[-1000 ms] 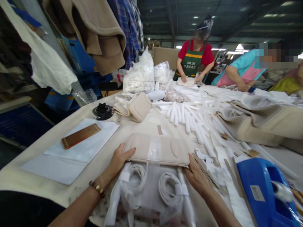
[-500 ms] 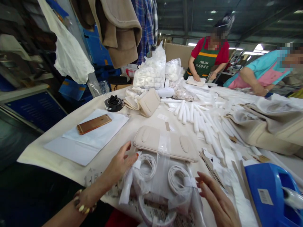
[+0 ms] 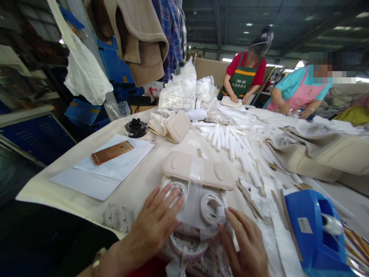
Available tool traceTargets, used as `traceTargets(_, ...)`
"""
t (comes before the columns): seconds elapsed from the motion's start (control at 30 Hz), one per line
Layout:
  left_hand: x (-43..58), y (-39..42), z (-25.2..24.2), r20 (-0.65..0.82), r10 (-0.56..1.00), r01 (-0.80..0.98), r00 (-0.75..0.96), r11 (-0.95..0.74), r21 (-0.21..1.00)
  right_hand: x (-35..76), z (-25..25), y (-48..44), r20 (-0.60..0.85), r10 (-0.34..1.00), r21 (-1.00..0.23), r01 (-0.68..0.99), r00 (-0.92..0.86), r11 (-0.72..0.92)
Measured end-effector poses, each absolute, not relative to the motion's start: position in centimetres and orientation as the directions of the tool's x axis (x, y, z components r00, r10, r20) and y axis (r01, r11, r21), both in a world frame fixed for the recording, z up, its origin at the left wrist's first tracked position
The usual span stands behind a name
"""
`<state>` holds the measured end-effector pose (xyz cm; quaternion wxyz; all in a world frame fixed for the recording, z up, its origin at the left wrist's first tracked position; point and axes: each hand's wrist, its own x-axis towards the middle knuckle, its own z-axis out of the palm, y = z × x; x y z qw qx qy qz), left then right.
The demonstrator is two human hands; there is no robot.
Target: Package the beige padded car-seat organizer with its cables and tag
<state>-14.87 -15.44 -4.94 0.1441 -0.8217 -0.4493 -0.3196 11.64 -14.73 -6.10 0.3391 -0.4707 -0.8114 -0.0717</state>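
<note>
A beige leather handbag (image 3: pixel 178 163) lies flat in front of me, with a band of clear plastic (image 3: pixel 196 169) across its middle. Two coiled pale straps sit on its near side: a left coil (image 3: pixel 180 188) and a right coil (image 3: pixel 210 207), the latter with a white wrap. Closer to me is a curved, wrapped handle (image 3: pixel 188 250). My left hand (image 3: pixel 154 225) lies open, its outstretched fingers partly covering the left coil. My right hand (image 3: pixel 245 240) is open too, its fingertips at the outer edge of the right coil and its wrapping.
A phone (image 3: pixel 112 152) lies on white sheets (image 3: pixel 95 181) at left, near a black tape roll (image 3: pixel 135 127). White rolled tubes (image 3: pixel 233 144) spread across the table. A blue tape dispenser (image 3: pixel 305 227) stands at right, beige bags (image 3: pixel 340 154) behind it. Two co-workers work across the table.
Both hands have come inward: the left now over the left coil, the right against the right coil's side. The view has shifted slightly, and the co-worker in pink and blue has turned.
</note>
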Motion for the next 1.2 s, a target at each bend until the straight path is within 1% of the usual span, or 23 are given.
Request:
traceTargets(0.07,-13.9,-16.7,-4.9,0.612,0.580,0.760,0.538,-0.647,-0.055,10.5,-5.9,-15.7,0.612,0.542,0.046,0.710,-0.576,0.703)
traceTargets(0.1,-13.5,-17.2,-5.0,0.588,0.571,0.744,0.574,-0.663,-0.082,9.8,-6.0,-16.1,0.594,0.464,0.140,0.652,-0.658,0.745)
traceTargets(0.13,-13.3,-17.5,-5.3,0.572,0.573,0.742,0.587,-0.664,-0.096,9.1,-6.2,-16.4,0.583,0.406,0.208,0.612,-0.704,0.763)
traceTargets(0.17,-13.1,-17.7,-5.7,0.561,0.586,0.750,0.585,-0.653,-0.101,8.5,-6.5,-16.7,0.586,0.377,0.246,0.601,-0.717,0.760)
traceTargets(0.2,-13.0,-17.8,-6.1,0.558,0.596,0.761,0.577,-0.641,-0.103,8.1,-6.9,-16.9,0.600,0.374,0.260,0.615,-0.707,0.745)
traceTargets(0.3,-13.1,-17.9,-7.0,0.547,0.622,0.786,0.561,-0.608,-0.115,7.5,-8.2,-17.6,0.604,0.418,0.240,0.655,-0.678,0.717)
traceTargets(0.4,-13.2,-17.9,-7.7,0.508,0.633,0.788,0.584,-0.591,-0.169,7.6,-9.3,-18.2,0.572,0.506,0.183,0.701,-0.646,0.689)
traceTargets(0.47,-13.1,-17.9,-8.2,0.508,0.634,0.794,0.583,-0.578,-0.189,7.5,-9.7,-18.4,0.559,0.512,0.191,0.702,-0.652,0.686)
traceTargets(0.53,-12.9,-18.0,-8.5,0.534,0.626,0.799,0.568,-0.574,-0.178,7.2,-9.9,-18.5,0.609,0.483,0.183,0.704,-0.629,0.686)
traceTargets(0.63,-12.9,-18.2,-8.6,0.605,0.588,0.786,0.537,-0.609,-0.106,6.3,-10.0,-18.4,0.730,0.465,0.100,0.752,-0.501,0.652)
traceTargets(0.7,-13.2,-18.1,-8.6,0.637,0.535,0.743,0.555,-0.663,-0.090,5.5,-10.0,-18.3,0.791,0.430,0.084,0.774,-0.435,0.627)
traceTargets(0.8,-13.9,-17.9,-8.5,0.628,0.405,0.620,0.664,-0.768,-0.161,4.3,-9.7,-18.4,0.872,0.360,0.057,0.799,-0.331,0.598)
traceTargets(0.87,-14.3,-17.8,-8.4,0.608,0.368,0.563,0.704,-0.811,-0.161,3.8,-9.4,-19.1,0.924,0.315,-0.019,0.797,-0.217,0.604)
traceTargets(0.93,-14.2,-17.9,-8.2,0.568,0.415,0.542,0.710,-0.838,-0.065,3.9,-9.0,-20.1,0.936,0.307,-0.064,0.777,-0.171,0.626)
traceTargets(0.97,-14.0,-17.9,-8.0,0.542,0.453,0.532,0.708,-0.847,0.013,4.2,-8.8,-20.6,0.926,0.329,-0.067,0.774,-0.187,0.629)
traceTargets(1.07,-13.3,-18.0,-7.5,0.427,0.512,0.452,0.746,-0.859,0.240,5.5,-8.8,-21.1,0.870,0.398,-0.017,0.787,-0.293,0.616)
traceTargets(1.13,-12.9,-18.1,-6.9,0.405,0.532,0.430,0.743,-0.844,0.320,6.0,-9.0,-21.1,0.851,0.423,-0.024,0.780,-0.312,0.625)
traceTargets(1.2,-12.7,-18.3,-6.2,0.383,0.555,0.442,0.738,-0.827,0.347,5.7,-9.1,-21.0,0.856,0.434,-0.071,0.769,-0.280,0.636)
